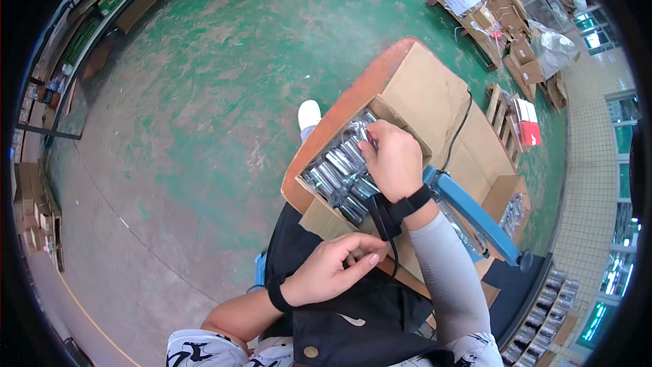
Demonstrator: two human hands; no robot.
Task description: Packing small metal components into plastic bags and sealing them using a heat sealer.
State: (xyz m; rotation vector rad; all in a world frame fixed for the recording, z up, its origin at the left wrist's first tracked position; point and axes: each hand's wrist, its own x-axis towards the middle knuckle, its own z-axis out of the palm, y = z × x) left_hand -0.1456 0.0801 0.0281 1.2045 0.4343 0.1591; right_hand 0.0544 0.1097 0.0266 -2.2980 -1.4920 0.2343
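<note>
An open cardboard box (319, 197) holds rows of shiny metal cylinders (343, 163) in clear plastic wrap. My right hand (397, 160) reaches over its right side, thumb and fingers pinched on a plastic-wrapped metal cylinder at the far end. The fingertips partly hide that piece. My left hand (333, 266) hangs just in front of the box's near corner, fingers loosely curled and thumb apart from them, with nothing visible in it. Next to it a black cable (395, 258) runs down from a black device (385, 216) by my right wrist.
The box stands on an orange-brown table (387, 61). A blue tool arm (475, 217) lies right of my forearm, before a smaller box of metal parts (514, 212). Pallets with cardboard (502, 20) stand far right; shelving (88, 27) runs along the left.
</note>
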